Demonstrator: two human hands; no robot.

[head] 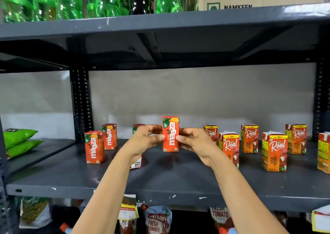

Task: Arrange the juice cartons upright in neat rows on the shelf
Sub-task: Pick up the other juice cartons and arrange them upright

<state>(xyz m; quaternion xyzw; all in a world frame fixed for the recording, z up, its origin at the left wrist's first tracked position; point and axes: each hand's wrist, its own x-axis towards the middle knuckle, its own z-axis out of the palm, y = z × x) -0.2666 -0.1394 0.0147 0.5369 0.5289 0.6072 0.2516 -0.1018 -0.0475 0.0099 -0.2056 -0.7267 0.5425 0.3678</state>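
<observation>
Person: 2 bare forearms, no sleeves. Left hand (146, 137), right hand (193, 140): short nails, no rings, no watch, no gloves.

A shop; metal shelf (160, 192) stocked with juice cartons (274, 151), soda bottles (67, 0).

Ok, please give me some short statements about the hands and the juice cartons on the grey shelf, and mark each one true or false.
1. Both hands, left hand and right hand, hold one upright orange-red Maaza carton. True.
2. The red-and-orange Real litchi cartons stand to the left of the held carton. False: they stand to its right.
3. Two more Maaza cartons stand upright near the perforated dark upright post. True.
4. The green plastic bottles share the dark grey metal shelf with the cartons. False: they are on the shelf above.
</observation>
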